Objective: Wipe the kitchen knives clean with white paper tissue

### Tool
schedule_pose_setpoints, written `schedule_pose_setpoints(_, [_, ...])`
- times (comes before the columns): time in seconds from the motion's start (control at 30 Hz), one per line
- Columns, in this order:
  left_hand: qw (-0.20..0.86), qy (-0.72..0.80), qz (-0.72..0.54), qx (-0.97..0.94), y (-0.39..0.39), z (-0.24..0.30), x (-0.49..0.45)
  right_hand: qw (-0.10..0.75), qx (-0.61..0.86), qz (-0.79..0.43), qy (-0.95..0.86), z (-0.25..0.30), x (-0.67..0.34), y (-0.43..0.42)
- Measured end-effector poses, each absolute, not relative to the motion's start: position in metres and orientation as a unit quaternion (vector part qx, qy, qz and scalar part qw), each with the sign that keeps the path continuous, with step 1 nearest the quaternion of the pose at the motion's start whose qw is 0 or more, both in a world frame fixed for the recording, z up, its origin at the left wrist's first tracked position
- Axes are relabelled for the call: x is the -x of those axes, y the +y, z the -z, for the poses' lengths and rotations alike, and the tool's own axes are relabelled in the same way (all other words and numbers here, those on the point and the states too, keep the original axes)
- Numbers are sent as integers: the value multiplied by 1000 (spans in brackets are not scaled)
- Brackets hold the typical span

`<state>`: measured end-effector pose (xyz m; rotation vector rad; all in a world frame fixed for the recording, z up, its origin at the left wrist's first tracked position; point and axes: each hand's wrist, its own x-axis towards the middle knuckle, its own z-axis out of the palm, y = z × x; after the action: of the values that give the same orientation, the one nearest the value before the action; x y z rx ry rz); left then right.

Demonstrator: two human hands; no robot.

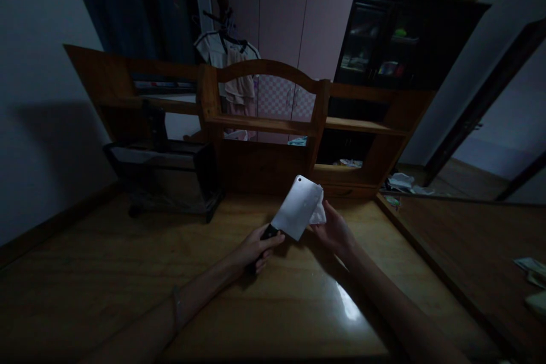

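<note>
A cleaver (295, 207) with a broad, shiny rectangular blade is held above the wooden desk (205, 273). My left hand (260, 249) is closed around its black handle, the thumb lying along the top near the blade. On the blade's right edge, my right hand (335, 230) holds a white cloth or tissue (318, 213) against the metal. Its fingers are partly hidden behind the blade and the white piece. The blade points up and away from me, with a small hole at its far corner.
A black-framed rack (166, 162) stands on the desk at the left. Across the back runs a wooden shelf unit (264, 125). To the right lies a lower brown surface (464, 244) with some papers (533, 270) at its edge. Clothes (232, 57) hang behind the shelf.
</note>
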<state>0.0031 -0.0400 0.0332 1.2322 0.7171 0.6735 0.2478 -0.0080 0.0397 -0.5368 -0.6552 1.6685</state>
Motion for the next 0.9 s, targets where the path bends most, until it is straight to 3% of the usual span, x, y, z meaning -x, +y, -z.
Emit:
schedule_pose_setpoints(0.57, [686,345,-359,-530,-38,-23,-6,622,289,-664,-298,-47,-247,-12])
schedule_pose_setpoints(0.73, [663,361,-349,-556,-39,-23,-6,638,349,-590,-350,-42,-242,-9])
schedule_pose_setpoints(0.9, [635,363,-318,-604,-43,-22,-8,641,431,-566,-289,-27,-257,-1])
